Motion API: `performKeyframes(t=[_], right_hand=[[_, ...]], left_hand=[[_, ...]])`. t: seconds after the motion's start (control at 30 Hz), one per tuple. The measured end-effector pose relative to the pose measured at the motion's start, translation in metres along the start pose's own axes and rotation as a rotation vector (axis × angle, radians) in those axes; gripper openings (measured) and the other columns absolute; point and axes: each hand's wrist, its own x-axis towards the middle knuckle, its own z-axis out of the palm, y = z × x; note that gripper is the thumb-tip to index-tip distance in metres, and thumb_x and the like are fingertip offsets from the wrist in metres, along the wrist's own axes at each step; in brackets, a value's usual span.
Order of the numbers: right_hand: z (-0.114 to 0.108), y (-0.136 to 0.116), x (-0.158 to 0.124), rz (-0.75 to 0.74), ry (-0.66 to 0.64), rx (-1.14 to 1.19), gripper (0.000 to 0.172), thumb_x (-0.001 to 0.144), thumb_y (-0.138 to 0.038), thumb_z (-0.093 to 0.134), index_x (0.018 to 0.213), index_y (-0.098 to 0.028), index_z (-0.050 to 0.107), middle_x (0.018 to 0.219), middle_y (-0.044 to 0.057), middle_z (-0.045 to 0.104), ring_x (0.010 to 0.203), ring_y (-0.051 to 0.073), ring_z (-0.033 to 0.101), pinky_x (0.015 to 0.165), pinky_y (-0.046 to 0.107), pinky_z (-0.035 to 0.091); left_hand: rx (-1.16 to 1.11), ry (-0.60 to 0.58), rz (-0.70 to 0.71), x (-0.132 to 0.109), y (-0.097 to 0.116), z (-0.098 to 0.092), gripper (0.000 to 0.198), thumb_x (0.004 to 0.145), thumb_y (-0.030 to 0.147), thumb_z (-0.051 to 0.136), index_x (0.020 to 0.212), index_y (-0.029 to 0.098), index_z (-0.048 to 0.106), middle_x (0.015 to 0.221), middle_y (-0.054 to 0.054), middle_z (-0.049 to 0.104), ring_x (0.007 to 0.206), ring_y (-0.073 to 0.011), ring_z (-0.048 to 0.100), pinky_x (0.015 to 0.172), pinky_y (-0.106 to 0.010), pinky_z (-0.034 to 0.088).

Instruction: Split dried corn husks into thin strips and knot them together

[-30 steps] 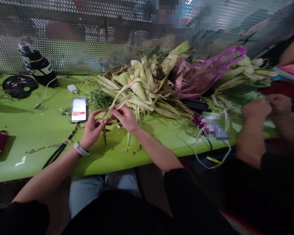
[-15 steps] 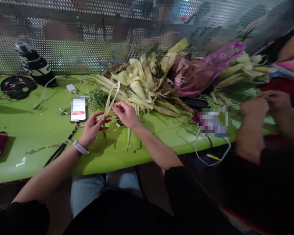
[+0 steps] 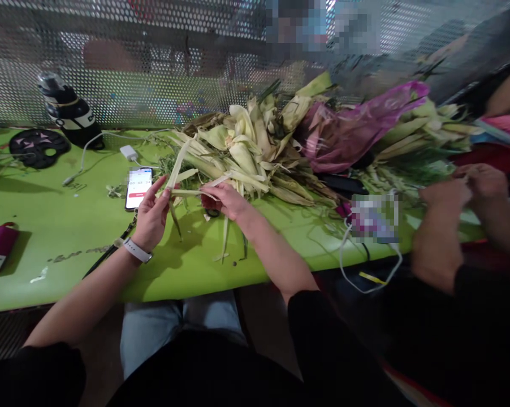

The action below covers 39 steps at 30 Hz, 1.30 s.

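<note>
- Beneath the fingers and out to both sides: green tabletop (image 3: 81, 220), the working surface.
- Beyond the right fingers: heap of corn husks (image 3: 246, 152), loosely layered, its near edge just past the hand.
- Farther out and to the right of the fingers: purple plastic bag (image 3: 348, 135), resting against the heap.
- On the near side of the heap: left hand (image 3: 151, 220), thumb and fingers pinching a pale husk strip (image 3: 187, 193); right hand (image 3: 227, 200), fingers curled on the strip's other end, the tips partly hidden.
- Just beyond the left fingers: phone (image 3: 137, 189), lying flat, screen lit.
- Rising from the left pinch: broader husk piece (image 3: 179, 161); the strip runs roughly level between both sets of fingers. Step in hand, as judged: parting husk lengthwise. Next move, as judged, calls for a steady left pinch and a gentle, even draw by the right, since thin fibre may tear.
- Nearer the body than the right fingers: small dark speck (image 3: 234, 264).
</note>
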Motion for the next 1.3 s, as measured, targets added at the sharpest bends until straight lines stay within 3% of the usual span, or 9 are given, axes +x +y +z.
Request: performKeyframes(t=[0.2, 0.33, 0.47, 0.57, 0.67, 0.83, 1.0, 1.17, 1.3], right_hand=[[0.018, 0.016, -0.012, 0.300, -0.233, 0.025, 0.015, 0.085, -0.017, 0.061, 0.073, -0.011, 0.067, 0.058, -0.001, 0.066, 0.047, 0.006, 0.059, 0.046, 0.017, 0.049], [0.030, 0.022, -0.026, 0.202, -0.393, -0.053, 0.018, 0.085, -0.025, 0.060, 0.072, -0.014, 0.066, 0.056, -0.002, 0.063, 0.042, 0.005, 0.053, 0.039, 0.015, 0.039], [0.038, 0.017, -0.042, 0.078, -0.487, -0.529, 0.019, 0.078, -0.034, 0.070, 0.074, -0.016, 0.066, 0.061, -0.001, 0.066, 0.046, 0.007, 0.056, 0.041, 0.018, 0.038], [0.034, 0.005, -0.056, -0.121, -0.430, -0.808, 0.028, 0.073, -0.041, 0.076, 0.068, -0.017, 0.064, 0.057, -0.003, 0.061, 0.046, 0.008, 0.053, 0.042, 0.020, 0.036], [0.023, -0.010, -0.064, -0.209, -0.421, -0.711, 0.038, 0.081, -0.056, 0.065, 0.076, -0.019, 0.068, 0.063, -0.001, 0.063, 0.051, 0.010, 0.056, 0.047, 0.023, 0.040], [0.006, -0.021, -0.050, -0.468, 0.047, -0.483, 0.053, 0.088, -0.065, 0.050, 0.071, -0.019, 0.070, 0.074, 0.005, 0.068, 0.069, 0.014, 0.062, 0.066, 0.029, 0.048], [0.009, -0.009, -0.028, -0.163, -0.084, -0.422, 0.050, 0.084, -0.064, 0.058, 0.076, -0.018, 0.073, 0.080, 0.006, 0.072, 0.072, 0.014, 0.064, 0.073, 0.031, 0.051], [0.015, 0.009, -0.017, -0.344, -0.012, -0.193, 0.031, 0.074, -0.048, 0.077, 0.089, -0.021, 0.074, 0.083, 0.001, 0.071, 0.075, 0.013, 0.063, 0.071, 0.027, 0.053], [0.011, 0.012, -0.017, -0.458, -0.031, -0.364, 0.024, 0.079, -0.045, 0.074, 0.090, -0.023, 0.075, 0.081, 0.000, 0.068, 0.070, 0.011, 0.059, 0.062, 0.025, 0.050]], left_hand=[[-0.021, 0.080, 0.030, 0.005, 0.003, -0.006, 0.045, 0.085, 0.036, 0.070, 0.129, 0.034, 0.061, 0.120, -0.003, 0.072, 0.097, -0.0134, 0.071, 0.072, -0.023, 0.059], [0.039, 0.113, 0.038, 0.006, 0.004, -0.008, 0.047, 0.085, 0.036, 0.070, 0.131, 0.035, 0.059, 0.113, -0.004, 0.074, 0.088, -0.0129, 0.071, 0.061, -0.020, 0.056], [0.125, 0.082, 0.113, 0.003, 0.006, -0.004, 0.045, 0.085, 0.035, 0.071, 0.128, 0.030, 0.060, 0.099, -0.004, 0.075, 0.084, -0.0133, 0.071, 0.071, -0.023, 0.057], [0.178, 0.063, 0.152, 0.000, 0.009, 0.000, 0.041, 0.084, 0.032, 0.072, 0.124, 0.026, 0.062, 0.085, -0.001, 0.072, 0.075, -0.0122, 0.069, 0.070, -0.023, 0.057], [0.230, 0.016, 0.140, -0.004, 0.009, 0.003, 0.041, 0.085, 0.030, 0.071, 0.124, 0.025, 0.061, 0.082, -0.001, 0.070, 0.066, -0.0108, 0.063, 0.058, -0.021, 0.052], [0.312, -0.071, 0.162, -0.010, 0.011, 0.008, 0.039, 0.086, 0.030, 0.070, 0.123, 0.023, 0.060, 0.076, -0.002, 0.069, 0.055, -0.0089, 0.054, 0.050, -0.020, 0.047], [0.307, -0.186, 0.119, -0.015, 0.018, 0.014, 0.036, 0.084, 0.029, 0.072, 0.117, 0.023, 0.061, 0.073, -0.001, 0.067, 0.052, -0.0085, 0.054, 0.045, -0.019, 0.044], [0.279, -0.273, -0.070, -0.013, 0.013, 0.010, 0.037, 0.082, 0.029, 0.073, 0.117, 0.020, 0.064, 0.066, 0.000, 0.065, 0.051, -0.0091, 0.054, 0.045, -0.019, 0.042], [0.195, -0.387, -0.310, -0.008, 0.008, 0.005, 0.025, 0.079, 0.036, 0.076, 0.094, 0.017, 0.072, 0.067, 0.000, 0.065, 0.052, -0.0069, 0.053, 0.048, -0.018, 0.044]])
